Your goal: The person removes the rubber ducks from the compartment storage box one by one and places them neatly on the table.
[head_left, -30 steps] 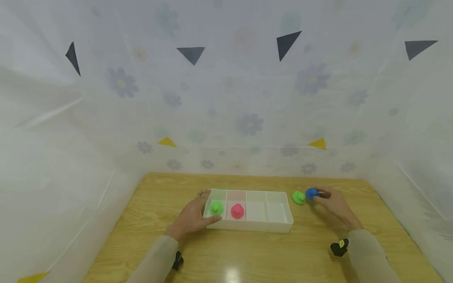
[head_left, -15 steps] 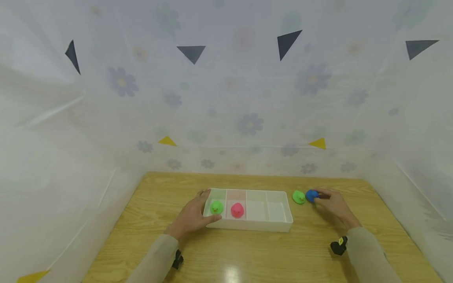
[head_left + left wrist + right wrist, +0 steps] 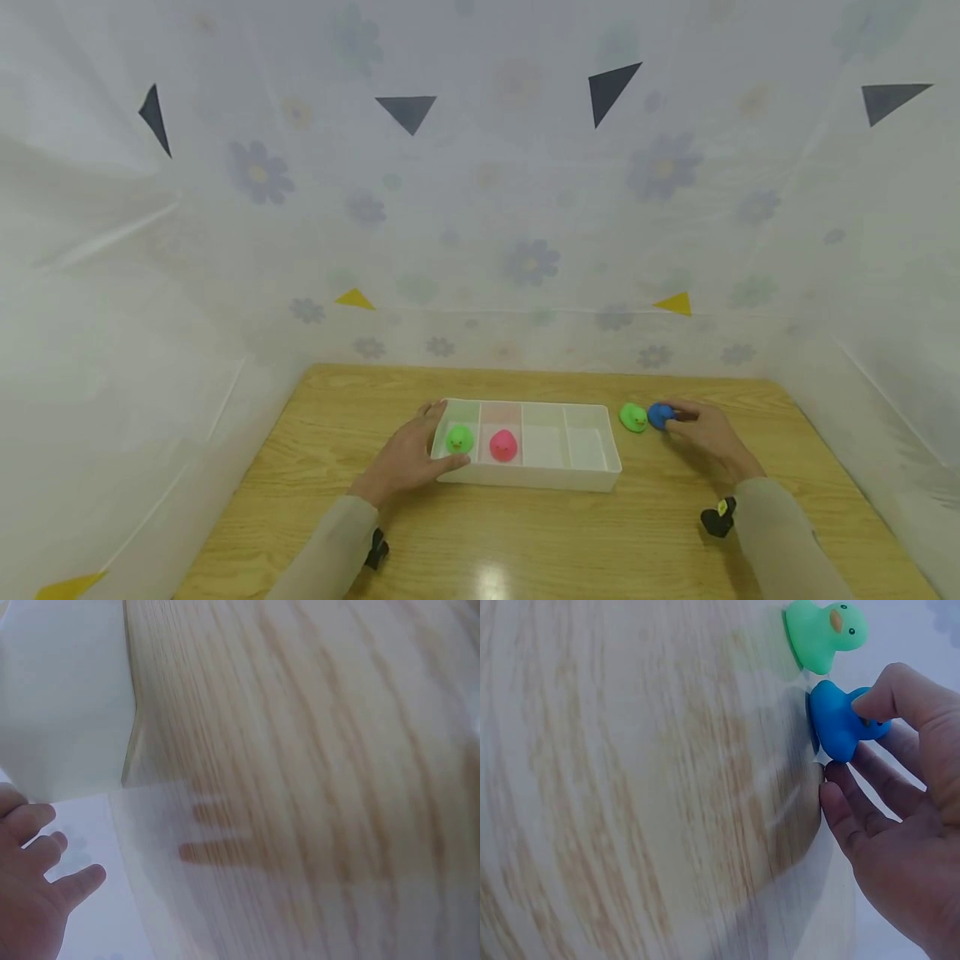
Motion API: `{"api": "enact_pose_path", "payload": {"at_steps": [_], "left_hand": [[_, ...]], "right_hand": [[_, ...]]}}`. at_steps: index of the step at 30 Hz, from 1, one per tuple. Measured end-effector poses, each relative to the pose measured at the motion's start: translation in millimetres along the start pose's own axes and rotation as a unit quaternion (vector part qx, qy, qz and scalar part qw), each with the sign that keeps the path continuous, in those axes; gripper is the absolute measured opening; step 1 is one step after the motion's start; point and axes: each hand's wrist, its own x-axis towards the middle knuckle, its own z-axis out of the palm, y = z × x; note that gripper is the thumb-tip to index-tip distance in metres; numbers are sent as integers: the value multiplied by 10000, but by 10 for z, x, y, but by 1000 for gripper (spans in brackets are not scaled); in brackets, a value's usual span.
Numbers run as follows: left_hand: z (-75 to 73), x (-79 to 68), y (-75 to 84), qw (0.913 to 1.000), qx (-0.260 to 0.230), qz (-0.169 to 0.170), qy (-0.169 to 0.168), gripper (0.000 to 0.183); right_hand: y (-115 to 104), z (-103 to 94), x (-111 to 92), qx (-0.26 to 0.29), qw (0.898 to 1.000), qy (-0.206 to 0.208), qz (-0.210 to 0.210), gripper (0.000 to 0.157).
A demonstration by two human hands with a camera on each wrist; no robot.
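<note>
We're probably on the set-down step, with our right hand [image 3: 707,431] pinching the blue duck [image 3: 659,416] on the counter [image 3: 525,542] just right of a green duck [image 3: 633,417], left hand [image 3: 407,457] gripping the tray [image 3: 540,478], so next calls for a clean let-go.

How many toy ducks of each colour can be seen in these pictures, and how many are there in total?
Green ducks: 2, one in the tray (green duck in tray), one on the table (green duck on table)
Pink duck: 1
Blue duck: 1
Total: 4
</note>
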Motion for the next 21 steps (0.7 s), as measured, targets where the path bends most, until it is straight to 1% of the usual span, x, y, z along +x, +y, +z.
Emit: {"api": "enact_pose_path", "payload": {"at_steps": [6,16,21], "left_hand": [[4,5,-8,10000,5,39,49,112],[15,4,-10,10000,-4,-56,-2,113],[11,2,-13,10000,-30,-42,-14,113]], "right_hand": [[-2,-19,-22,204,9997,-115,-5,53],[24,-12,-26,209,9997,-93,-100,53],[29,-13,-25,191,9997,-114,-44,53]]}}
